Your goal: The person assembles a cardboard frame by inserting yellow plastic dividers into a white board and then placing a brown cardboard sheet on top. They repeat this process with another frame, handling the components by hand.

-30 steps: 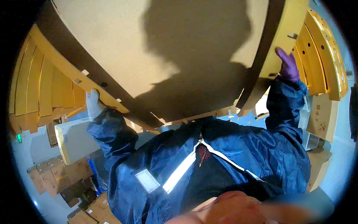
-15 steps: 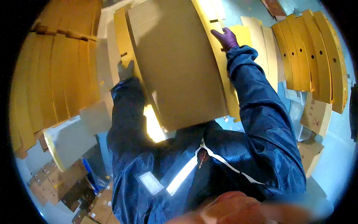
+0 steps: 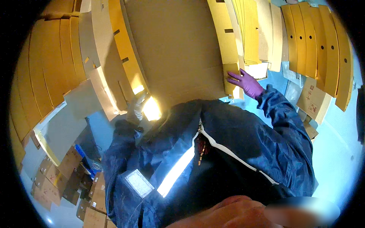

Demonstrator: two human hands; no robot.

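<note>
While both hands, left hand (image 3: pixel 136 110) and right hand (image 3: pixel 245 81), grip 1 cardboard sheet (image 3: pixel 175 49), fingers clasp its edges.

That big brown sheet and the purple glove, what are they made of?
The big flat brown sheet looks like corrugated cardboard: matte, tan, with stiff creases and cut slots along its yellow-lit flaps. The purple glove on the right hand looks like thin rubbery nitrile or latex, smooth and snug on the fingers; which one cannot be told. The left hand wears a pale glove, blurred by glare.
</note>
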